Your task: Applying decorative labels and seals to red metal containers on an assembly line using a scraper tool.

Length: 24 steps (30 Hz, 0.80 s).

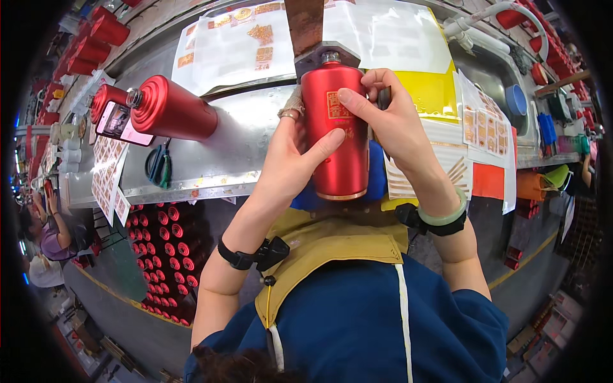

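Observation:
A matte red bottle (334, 150) lies between my hands, its clear glass neck pointing away from me and its gold-rimmed base toward me. Near the neck it carries a square gold emblem (340, 105) with small gold markings below. My left hand (300, 148) wraps the bottle's left side, thumb on its front; pale wrapping covers some of its fingers. From the right, my right hand (391, 113) grips the bottle, its thumb pressing at the emblem's edge. A small dark piece (384, 98) shows by the right fingers; I cannot tell what it is. The neck sits against a metal bracket (308, 62).
On the steel bench at left stand another red bottle (175, 108), a phone (125, 123) and dark-handled scissors (158, 167). Sheets of gold stickers (233, 45) lie at the back, more sticker sheets (486, 121) at right beside a sink (495, 70). Many red bottles (167, 255) fill the floor below left.

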Tool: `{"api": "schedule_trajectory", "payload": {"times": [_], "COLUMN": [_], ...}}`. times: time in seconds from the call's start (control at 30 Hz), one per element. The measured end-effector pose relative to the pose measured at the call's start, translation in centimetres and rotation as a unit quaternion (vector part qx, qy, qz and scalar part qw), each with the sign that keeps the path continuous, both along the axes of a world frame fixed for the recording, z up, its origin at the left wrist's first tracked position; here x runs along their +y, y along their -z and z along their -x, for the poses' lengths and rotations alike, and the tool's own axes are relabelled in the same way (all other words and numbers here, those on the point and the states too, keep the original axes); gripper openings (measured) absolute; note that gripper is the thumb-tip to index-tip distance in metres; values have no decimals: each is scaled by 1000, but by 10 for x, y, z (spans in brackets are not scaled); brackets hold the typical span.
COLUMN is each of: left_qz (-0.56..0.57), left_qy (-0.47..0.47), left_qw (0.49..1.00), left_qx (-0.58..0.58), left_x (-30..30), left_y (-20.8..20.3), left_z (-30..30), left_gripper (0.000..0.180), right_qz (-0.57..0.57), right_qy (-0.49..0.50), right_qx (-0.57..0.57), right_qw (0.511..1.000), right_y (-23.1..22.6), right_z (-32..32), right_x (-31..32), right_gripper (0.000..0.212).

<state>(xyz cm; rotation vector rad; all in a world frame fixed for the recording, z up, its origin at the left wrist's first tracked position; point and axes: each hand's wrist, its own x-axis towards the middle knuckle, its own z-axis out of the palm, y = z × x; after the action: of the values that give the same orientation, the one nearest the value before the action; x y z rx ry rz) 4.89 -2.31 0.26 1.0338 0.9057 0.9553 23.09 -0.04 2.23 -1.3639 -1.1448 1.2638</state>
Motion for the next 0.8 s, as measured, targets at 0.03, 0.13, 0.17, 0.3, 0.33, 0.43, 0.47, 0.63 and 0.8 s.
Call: {"api": "schedule_trajectory", "payload": {"times": [0.03,0.13,0.17,0.3,0.33,0.43,0.47,0.63,0.8], "left_qz": [-4,6,6,12,-1,19,21,0,13], "left_qy": [-2,1,1,-3,-8,-10,-9,-3,-4], "left_qw": [1000,1000,1000,999,999,997,996,999,999], "left_qx": [-4,-21,-21,-42,-34,-80,-81,-52,-52], "left_x": [0,0,0,-1,-1,0,0,-1,-2], "left_y": [0,-4,-3,-1,-1,-1,-1,-1,-3], "left_z": [0,-1,0,-1,-1,0,1,0,0], "left_gripper": [86,85,85,83,81,80,80,79,77], "right_qz": [4,-5,4,-22,-44,-55,-60,-38,-83], "right_qy": [2,-6,-8,18,24,-26,-37,-41,-24], "right_qx": [-1,-4,17,77,76,43,34,-48,-67], "right_qw": [1000,1000,1000,997,996,997,997,997,994], "right_y": [-2,5,1,-13,-13,-22,-26,-10,-5], "right_z": [1,-7,-10,-26,-31,-27,-20,-5,-2], "right_x": [-1,1,-1,-20,-26,-50,-59,-82,-79], "right_gripper": [45,48,48,34,30,25,24,24,23]}}
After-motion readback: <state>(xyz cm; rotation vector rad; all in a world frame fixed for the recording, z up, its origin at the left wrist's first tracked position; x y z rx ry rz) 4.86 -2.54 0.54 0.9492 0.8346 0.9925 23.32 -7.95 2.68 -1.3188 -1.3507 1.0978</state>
